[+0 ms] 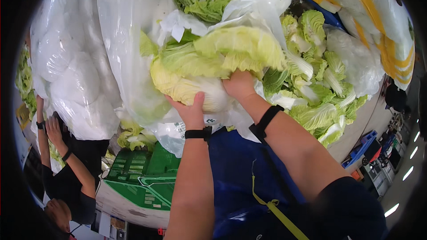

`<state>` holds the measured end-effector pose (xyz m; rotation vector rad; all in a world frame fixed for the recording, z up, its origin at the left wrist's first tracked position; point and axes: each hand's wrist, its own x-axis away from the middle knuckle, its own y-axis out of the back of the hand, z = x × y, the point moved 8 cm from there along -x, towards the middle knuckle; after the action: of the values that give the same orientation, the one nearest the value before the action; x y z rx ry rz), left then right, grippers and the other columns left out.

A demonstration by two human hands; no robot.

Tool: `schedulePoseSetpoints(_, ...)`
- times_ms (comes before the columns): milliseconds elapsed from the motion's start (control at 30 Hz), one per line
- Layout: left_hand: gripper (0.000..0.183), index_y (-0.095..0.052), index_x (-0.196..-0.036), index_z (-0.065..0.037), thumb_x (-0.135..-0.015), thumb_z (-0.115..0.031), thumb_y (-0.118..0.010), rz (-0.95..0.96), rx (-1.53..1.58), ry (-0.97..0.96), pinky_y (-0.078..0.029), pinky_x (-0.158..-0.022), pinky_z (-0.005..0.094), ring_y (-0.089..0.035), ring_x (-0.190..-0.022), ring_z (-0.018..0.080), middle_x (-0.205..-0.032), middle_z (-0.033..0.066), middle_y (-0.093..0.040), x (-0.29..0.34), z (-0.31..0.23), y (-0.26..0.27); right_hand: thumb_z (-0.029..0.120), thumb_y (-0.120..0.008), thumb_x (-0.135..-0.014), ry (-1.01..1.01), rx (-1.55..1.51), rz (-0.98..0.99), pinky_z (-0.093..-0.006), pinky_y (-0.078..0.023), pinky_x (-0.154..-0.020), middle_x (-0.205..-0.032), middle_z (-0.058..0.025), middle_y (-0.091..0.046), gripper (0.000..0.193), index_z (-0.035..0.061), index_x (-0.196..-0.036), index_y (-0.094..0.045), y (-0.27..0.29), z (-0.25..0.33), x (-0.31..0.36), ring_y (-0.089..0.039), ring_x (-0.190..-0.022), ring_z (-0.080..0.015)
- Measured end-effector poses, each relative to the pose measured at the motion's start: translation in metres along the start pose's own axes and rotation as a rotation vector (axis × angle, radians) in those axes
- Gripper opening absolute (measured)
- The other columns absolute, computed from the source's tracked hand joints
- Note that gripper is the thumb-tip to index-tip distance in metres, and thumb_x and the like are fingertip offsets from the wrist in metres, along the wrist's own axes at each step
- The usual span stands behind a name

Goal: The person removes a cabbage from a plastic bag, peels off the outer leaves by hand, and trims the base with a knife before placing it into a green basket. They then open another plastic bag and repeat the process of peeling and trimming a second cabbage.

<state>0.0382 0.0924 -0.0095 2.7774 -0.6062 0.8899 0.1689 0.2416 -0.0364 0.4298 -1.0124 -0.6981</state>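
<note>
Left hand (192, 111) and right hand (240, 84) both gripping napa cabbage (213, 62), half out of clear plastic bag (124, 40); loose-leaf pile (320, 93) at right unsorted.

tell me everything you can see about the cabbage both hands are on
The pale yellow-green napa cabbage is a large leafy head with crinkled, veined leaves, yellower at its lower left and greener on top. It lies roughly sideways, half inside a clear plastic bag. The left hand cups its underside with the thumb on its pale base; the right hand presses against it from below. Loose green cabbage leaves lie piled to its right.
</note>
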Motion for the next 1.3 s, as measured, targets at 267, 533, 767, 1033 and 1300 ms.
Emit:
schedulePoseSetpoints(267, 0.08, -0.017, -0.144, -0.011, -0.081, -0.021, -0.065, 0.027, 0.101, 0.094, -0.04, -0.1, 0.0468, -0.047, -0.117, 0.0305, -0.134, 0.0128, -0.042, -0.021, 0.039, 0.06, 0.026, -0.062, -0.081, -0.097, -0.163, 0.103, -0.042, -0.05, -0.08, -0.109, -0.0179, -0.062, 0.037, 0.005, -0.112, -0.06, 0.003, 0.0, 0.012, -0.063, -0.091, -0.0291)
schedulePoseSetpoints(533, 0.076, -0.034, -0.138, -0.01, -0.08, -0.05, -0.062, 0.302, 0.313, 0.288, -0.037, -0.104, 0.0487, -0.044, -0.123, 0.0296, -0.135, 0.0093, -0.045, -0.025, 0.054, 0.064, 0.017, -0.071, -0.08, -0.468, -0.997, 0.047, -0.0356, -0.05, -0.082, -0.112, -0.0119, -0.06, 0.05, 0.0014, -0.122, -0.05, -0.004, -0.068, 0.051, -0.061, -0.095, -0.0241)
schedulePoseSetpoints(767, 0.078, -0.035, -0.136, -0.006, -0.074, -0.036, -0.07, 0.21, 0.438, 0.368, -0.04, -0.102, 0.0462, -0.047, -0.12, 0.0295, -0.132, 0.0097, -0.047, -0.025, 0.059, 0.073, 0.011, -0.072, -0.071, -0.147, 0.061, 0.252, -0.0349, -0.047, -0.086, -0.105, -0.0125, -0.064, 0.046, 0.0037, -0.115, -0.059, 0.199, -0.153, 0.142, -0.061, -0.096, -0.0259)
schedulePoseSetpoints(1033, 0.073, -0.034, -0.138, -0.01, -0.081, -0.048, -0.058, 0.216, 0.409, 0.324, -0.041, -0.1, 0.0495, -0.048, -0.12, 0.0311, -0.134, 0.0105, -0.047, -0.028, 0.064, 0.083, 0.026, -0.082, -0.058, 0.703, 0.338, -0.185, -0.0421, -0.039, -0.093, -0.12, -0.012, -0.054, 0.07, 0.0087, -0.12, -0.054, 0.188, 0.062, 0.081, -0.049, -0.113, -0.0307)
schedulePoseSetpoints(1300, 0.068, -0.04, -0.135, -0.01, -0.081, -0.048, -0.059, 0.153, 0.52, 0.392, -0.045, -0.095, 0.0483, -0.052, -0.115, 0.0298, -0.129, 0.0093, -0.052, -0.034, 0.059, 0.072, 0.033, -0.078, -0.059, 0.231, 0.689, -0.165, -0.0371, -0.037, -0.088, -0.107, -0.0105, -0.058, 0.064, 0.0084, -0.115, -0.057, 0.059, 0.08, -0.057, -0.052, -0.105, -0.0284)
